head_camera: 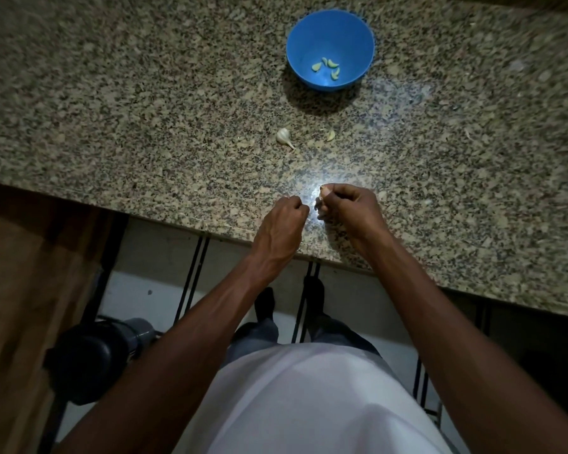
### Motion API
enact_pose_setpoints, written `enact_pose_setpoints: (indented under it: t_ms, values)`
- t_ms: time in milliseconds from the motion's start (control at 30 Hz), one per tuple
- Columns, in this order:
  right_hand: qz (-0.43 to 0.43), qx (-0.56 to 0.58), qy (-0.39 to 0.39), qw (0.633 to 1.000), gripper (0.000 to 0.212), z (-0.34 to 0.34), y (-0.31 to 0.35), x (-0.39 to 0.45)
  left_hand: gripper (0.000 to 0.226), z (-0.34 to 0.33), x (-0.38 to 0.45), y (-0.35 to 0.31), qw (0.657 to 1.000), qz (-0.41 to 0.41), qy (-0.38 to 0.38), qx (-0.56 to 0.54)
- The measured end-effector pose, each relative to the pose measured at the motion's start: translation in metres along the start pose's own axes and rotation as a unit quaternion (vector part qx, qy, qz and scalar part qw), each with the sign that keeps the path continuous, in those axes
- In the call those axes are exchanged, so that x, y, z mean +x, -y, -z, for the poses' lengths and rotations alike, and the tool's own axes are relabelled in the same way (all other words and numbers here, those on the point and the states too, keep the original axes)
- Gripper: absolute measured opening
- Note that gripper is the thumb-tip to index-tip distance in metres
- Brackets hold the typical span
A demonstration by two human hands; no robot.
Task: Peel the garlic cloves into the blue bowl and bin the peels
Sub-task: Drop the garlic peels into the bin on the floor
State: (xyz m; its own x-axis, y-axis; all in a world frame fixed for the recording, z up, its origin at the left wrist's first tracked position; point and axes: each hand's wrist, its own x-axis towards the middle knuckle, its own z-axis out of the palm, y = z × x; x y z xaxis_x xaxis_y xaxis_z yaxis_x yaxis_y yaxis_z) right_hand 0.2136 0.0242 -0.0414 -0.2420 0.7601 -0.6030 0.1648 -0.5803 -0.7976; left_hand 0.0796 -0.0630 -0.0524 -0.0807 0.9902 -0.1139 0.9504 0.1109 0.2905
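1. Garlic work sits on my counter (145,93), a wide speckled stone slab whose near edge I stand against.
2. Next down in size, the blue bowl (330,31) stands well up the counter from my hands, with four peeled cloves (326,67) lying in its bottom.
3. My right hand (348,204) is curled round the clove (320,202) I am peeling, holding it over the counter's near edge in a bright patch of light.
4. My left hand (284,217) is just beside it, fingers curled tight; whether they pinch a strip of skin I cannot tell.
5. Between bowl and hands lie an unpeeled clove (284,136) and a smaller piece (331,135), clove or peel I cannot say.
6. To do this step well, I judge I should hold the clove firmly, pull the skin off in strips from the tip, and keep the peels together for the bin.
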Motion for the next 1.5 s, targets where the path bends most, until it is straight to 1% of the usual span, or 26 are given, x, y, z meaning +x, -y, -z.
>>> enact_pose_setpoints:
  t_ms: [100, 133, 167, 200, 233, 267, 300, 333, 367, 400, 433, 500, 600, 700, 833, 933, 1033, 1100, 1133, 1167, 1233, 1333, 1400, 1433, 1500]
  values:
    - [0.001, 0.003, 0.014, 1.0, 0.019, -0.01, -0.001, -0.002, 0.022, -0.002, -0.001, 0.001, 0.999, -0.023, -0.022, -0.003]
    - [-0.004, 0.003, 0.02, 1.0, 0.02, -0.014, -0.001, -0.002, 0.021, -0.001, 0.0, 0.004, 0.999, -0.004, -0.025, -0.024]
    - [-0.008, 0.0, 0.027, 1.0, 0.02, -0.019, 0.0, -0.002, 0.018, 0.001, 0.0, 0.007, 0.996, 0.044, -0.036, -0.062]
    - [-0.012, -0.007, 0.037, 0.999, 0.019, -0.025, 0.002, -0.001, 0.015, 0.004, -0.001, 0.013, 0.984, 0.122, -0.061, -0.119]
    - [-0.014, -0.017, 0.05, 0.999, 0.019, -0.033, 0.004, 0.0, 0.015, 0.01, -0.002, 0.021, 0.951, 0.217, -0.096, -0.197]
    - [-0.012, -0.028, 0.064, 0.997, 0.018, -0.042, 0.006, 0.001, 0.016, 0.016, -0.005, 0.032, 0.897, 0.307, -0.13, -0.289]
    - [-0.007, -0.039, 0.083, 0.996, 0.018, -0.054, 0.008, 0.002, 0.017, 0.023, -0.01, 0.045, 0.831, 0.373, -0.157, -0.382]
    - [-0.002, -0.053, 0.106, 0.993, 0.019, -0.069, 0.01, 0.002, 0.017, 0.03, -0.017, 0.059, 0.762, 0.41, -0.178, -0.468]
    - [0.004, -0.067, 0.132, 0.989, 0.019, -0.086, 0.012, 0.001, 0.015, 0.036, -0.025, 0.074, 0.702, 0.423, -0.2, -0.537]
    - [0.011, -0.08, 0.157, 0.984, 0.02, -0.104, 0.013, -0.001, 0.012, 0.042, -0.034, 0.088, 0.655, 0.423, -0.219, -0.587]
    - [0.018, -0.089, 0.184, 0.979, 0.021, -0.124, 0.013, -0.005, 0.011, 0.048, -0.046, 0.102, 0.618, 0.418, -0.238, -0.622]
    - [0.025, -0.104, 0.237, 0.966, 0.02, -0.169, 0.009, -0.018, 0.011, 0.058, -0.077, 0.129, 0.569, 0.414, -0.27, -0.657]
    - [0.013, -0.12, 0.31, 0.943, 0.01, -0.24, -0.006, -0.046, 0.008, 0.066, -0.139, 0.166, 0.531, 0.436, -0.319, -0.652]
    - [0.005, -0.14, 0.36, 0.922, 0.011, -0.31, -0.032, -0.084, 0.006, 0.068, -0.213, 0.199, 0.488, 0.463, -0.367, -0.642]
    - [-0.016, -0.165, 0.43, 0.888, 0.006, -0.398, -0.082, -0.148, 0.006, 0.063, -0.323, 0.244, 0.416, 0.495, -0.43, -0.63]
    - [-0.03, -0.18, 0.469, 0.864, 0.013, -0.46, -0.129, -0.197, 0.007, 0.058, -0.405, 0.279, 0.36, 0.531, -0.464, -0.611]
    - [-0.046, -0.208, 0.49, 0.845, 0.005, -0.507, -0.17, -0.241, 0.01, 0.056, -0.476, 0.3, 0.32, 0.563, -0.488, -0.585]
    - [-0.057, -0.231, 0.497, 0.834, 0.01, -0.529, -0.194, -0.259, 0.006, 0.051, -0.514, 0.311, 0.284, 0.574, -0.501, -0.581]
    - [-0.06, -0.244, 0.501, 0.828, 0.012, -0.538, -0.206, -0.267, 0.007, 0.048, -0.53, 0.316, 0.266, 0.577, -0.51, -0.58]
    - [-0.063, -0.256, 0.509, 0.82, 0.012, -0.549, -0.22, -0.275, 0.014, 0.043, -0.548, 0.322, 0.248, 0.58, -0.519, -0.576]
    - [-0.062, -0.275, 0.511, 0.812, 0.007, -0.557, -0.237, -0.282, 0.024, 0.037, -0.565, 0.324, 0.229, 0.582, -0.529, -0.573]
    - [-0.058, -0.312, 0.508, 0.801, 0.007, -0.574, -0.267, -0.3, 0.027, 0.024, -0.593, 0.329, 0.195, 0.583, -0.537, -0.577]
    - [-0.06, -0.332, 0.513, 0.79, 0.008, -0.584, -0.283, -0.311, 0.021, 0.016, -0.61, 0.331, 0.186, 0.593, -0.533, -0.574]
    - [-0.062, -0.338, 0.515, 0.785, 0.009, -0.59, -0.291, -0.316, 0.014, 0.011, -0.618, 0.333, 0.186, 0.597, -0.53, -0.573]
    - [-0.064, -0.358, 0.513, 0.778, 0.01, -0.6, -0.306, -0.324, 0.005, 0.002, -0.631, 0.339, 0.174, 0.603, -0.528, -0.572]
